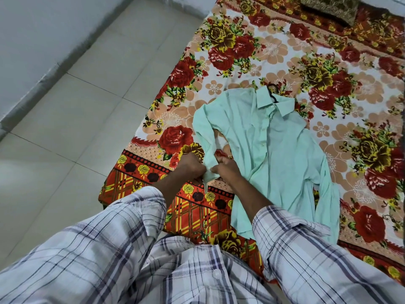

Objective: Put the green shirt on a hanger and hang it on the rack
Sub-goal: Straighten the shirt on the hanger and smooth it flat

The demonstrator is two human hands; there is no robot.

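Pinching one cuff (209, 170) of the green shirt (269, 154), curled fingers of left hand (190, 164) and right hand (226, 168) nearly touch.

1 green shirt (269, 150), with 2 long sleeves (206, 132) and 1 collar (263, 97). 1 black hanger (273, 97) (only its hook showing, at the collar). 2 bare hands: 1 left hand (190, 165), 1 right hand (225, 168). 2 checked sleeves (98, 238) on the arms. 1 flowered bedsheet (306, 62). 1 brown-gold cushion (328, 7) at the far edge. Floor tiles (87, 128) partly cut off, so uncounted.

Green shirt (274, 154) on floral bedsheet (271, 51)
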